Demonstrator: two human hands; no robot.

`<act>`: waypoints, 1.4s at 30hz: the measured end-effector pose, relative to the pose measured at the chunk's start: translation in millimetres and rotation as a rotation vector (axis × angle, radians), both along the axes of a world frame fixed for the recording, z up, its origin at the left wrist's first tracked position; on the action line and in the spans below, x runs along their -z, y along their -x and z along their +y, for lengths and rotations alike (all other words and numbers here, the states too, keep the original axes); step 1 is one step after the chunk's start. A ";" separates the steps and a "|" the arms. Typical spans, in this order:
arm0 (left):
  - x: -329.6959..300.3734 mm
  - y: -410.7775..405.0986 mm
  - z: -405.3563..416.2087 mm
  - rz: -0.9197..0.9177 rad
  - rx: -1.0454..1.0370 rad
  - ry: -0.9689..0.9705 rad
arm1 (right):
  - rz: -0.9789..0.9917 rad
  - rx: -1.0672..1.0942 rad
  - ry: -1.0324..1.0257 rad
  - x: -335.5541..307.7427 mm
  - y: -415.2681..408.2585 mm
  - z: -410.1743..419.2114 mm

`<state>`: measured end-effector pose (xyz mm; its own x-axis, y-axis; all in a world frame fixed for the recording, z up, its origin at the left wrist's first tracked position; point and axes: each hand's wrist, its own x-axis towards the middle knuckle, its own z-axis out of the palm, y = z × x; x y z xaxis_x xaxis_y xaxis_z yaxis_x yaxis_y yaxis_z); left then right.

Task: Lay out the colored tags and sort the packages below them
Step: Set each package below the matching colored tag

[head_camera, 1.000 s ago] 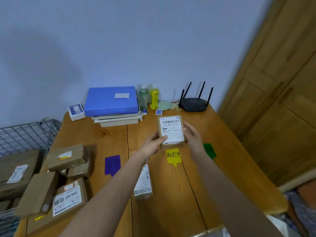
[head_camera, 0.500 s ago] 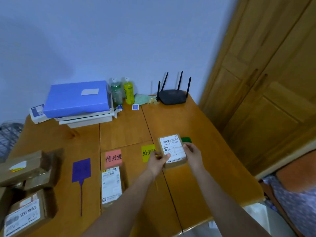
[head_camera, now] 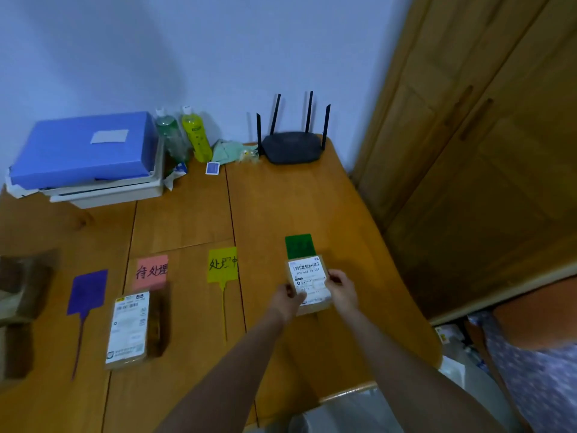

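Note:
Four tags lie in a row on the wooden table: a purple tag, a pink tag, a yellow tag and a green tag. A small brown package with a white barcode label sits just below the green tag, gripped by my left hand at its lower left and my right hand at its right side. Whether it rests on the table I cannot tell. Another labelled package lies below the pink tag.
At the back stand a blue folder on white boxes, two bottles, a crumpled cloth and a black router. More brown packages are piled at the left edge. A wooden wardrobe rises on the right.
Both hands carried the package from over the yellow tag rightward and down to a spot below the green tag. The view swung right.

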<state>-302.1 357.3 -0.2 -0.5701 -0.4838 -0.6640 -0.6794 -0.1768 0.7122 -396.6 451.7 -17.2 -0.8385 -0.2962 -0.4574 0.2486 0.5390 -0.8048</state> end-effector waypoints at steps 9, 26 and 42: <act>21.4 18.6 9.4 -0.107 -0.072 -0.012 | -0.090 -0.111 -0.078 14.2 24.2 1.4; -21.9 -38.3 -45.4 -0.100 0.037 0.215 | 0.212 -0.172 -0.292 -47.4 7.6 -23.5; -74.2 -389.8 -314.0 -0.128 -0.636 0.488 | 0.242 -0.857 -0.091 -75.1 -318.7 -334.6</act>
